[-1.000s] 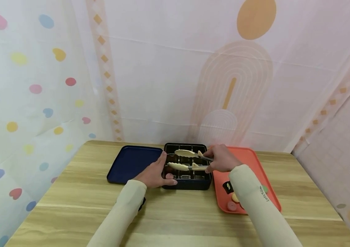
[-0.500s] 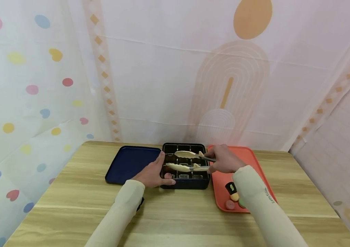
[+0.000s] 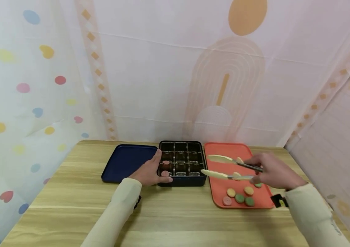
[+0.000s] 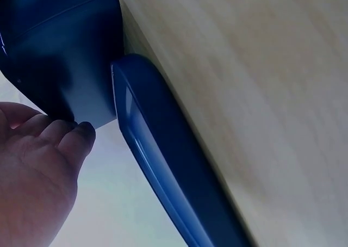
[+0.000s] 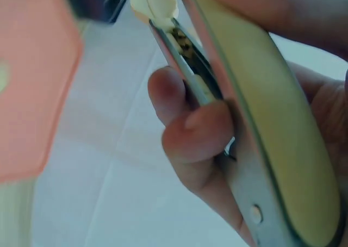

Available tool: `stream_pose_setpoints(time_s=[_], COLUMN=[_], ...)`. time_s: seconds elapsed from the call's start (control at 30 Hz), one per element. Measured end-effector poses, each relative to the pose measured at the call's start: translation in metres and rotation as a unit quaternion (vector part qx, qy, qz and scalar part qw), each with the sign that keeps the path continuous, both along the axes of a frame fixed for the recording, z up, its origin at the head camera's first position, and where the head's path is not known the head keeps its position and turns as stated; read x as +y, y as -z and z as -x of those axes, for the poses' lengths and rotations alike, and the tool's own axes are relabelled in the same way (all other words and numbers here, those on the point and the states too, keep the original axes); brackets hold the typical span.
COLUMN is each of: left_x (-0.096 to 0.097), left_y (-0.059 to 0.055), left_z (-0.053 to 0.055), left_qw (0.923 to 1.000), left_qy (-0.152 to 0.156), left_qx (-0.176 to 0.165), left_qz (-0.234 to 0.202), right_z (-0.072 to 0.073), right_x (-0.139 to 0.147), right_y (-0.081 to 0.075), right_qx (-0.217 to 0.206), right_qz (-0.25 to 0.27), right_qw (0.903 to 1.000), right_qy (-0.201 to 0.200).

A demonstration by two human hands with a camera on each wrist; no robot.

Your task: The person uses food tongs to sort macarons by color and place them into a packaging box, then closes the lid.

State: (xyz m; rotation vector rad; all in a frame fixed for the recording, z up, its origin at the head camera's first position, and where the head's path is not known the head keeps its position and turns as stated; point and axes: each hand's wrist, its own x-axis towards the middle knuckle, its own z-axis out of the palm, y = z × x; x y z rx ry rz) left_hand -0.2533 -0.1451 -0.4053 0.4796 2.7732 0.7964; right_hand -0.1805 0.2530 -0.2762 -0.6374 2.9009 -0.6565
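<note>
My left hand [image 3: 148,172] rests against the front left corner of a dark compartment box [image 3: 181,181], its fingers along the left wall and its thumb along the front. Two pink macarons [image 3: 165,173] sit in the box's left column, in the front and second cells. My right hand [image 3: 272,171] holds a pair of tongs [image 3: 243,165] by the handles, above the coral tray [image 3: 218,149]. The tongs' cream tips are spread apart with nothing between them. In the right wrist view, fingers and thumb curl round the tongs [image 5: 266,94].
On the coral tray lie several macarons: a pink one [image 3: 227,200], yellow ones [image 3: 248,190] and green ones [image 3: 239,198]. A navy lid or tray [image 3: 126,163] lies left of the box, beside my left hand. A patterned curtain [image 3: 150,85] hangs behind the wooden table [image 3: 175,216].
My right hand has carried the tongs rightward from over the box to over the coral tray. A pink macaron now shows in the box's second left cell. My left hand stays at the box.
</note>
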Motion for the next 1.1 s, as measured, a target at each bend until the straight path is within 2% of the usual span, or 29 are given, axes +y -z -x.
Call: stream_pose_setpoints(time_s=[0.23,0.37,0.5,0.67,0.93,1.1], left_x=[-0.003,-0.004,-0.005,-0.007,-0.008,-0.008], left_y=[-0.002,-0.002,-0.002,-0.002,-0.001,-0.002], left_z=[-0.002,-0.003,-0.004,-0.005,-0.008,-0.009], left_qw=[1.0000,0.9999,0.9999,0.9999,0.9999,0.9998], left_qy=[-0.003,-0.005,-0.007,-0.009,-0.012,-0.016], left_qx=[-0.005,-0.009,-0.004,-0.003,-0.005,-0.006], left_qz=[0.003,-0.002,-0.008,-0.005,-0.006,-0.009], right_z=[-0.026,-0.033,-0.036,-0.036,-0.033,-0.030], right_x=[0.041,0.054,0.059,0.060,0.056,0.048], right_y=[0.018,0.024,0.026,0.027,0.024,0.022], right_qx=[-0.021,-0.016,-0.006,-0.016,-0.078,-0.084], right_qz=[-0.029,-0.046,-0.054,-0.057,-0.050,-0.046], right_qw=[0.9993,0.9987,0.9979,0.9971,0.9944,0.9937], right_qy=[0.008,-0.013,-0.035,-0.049,-0.052,-0.058])
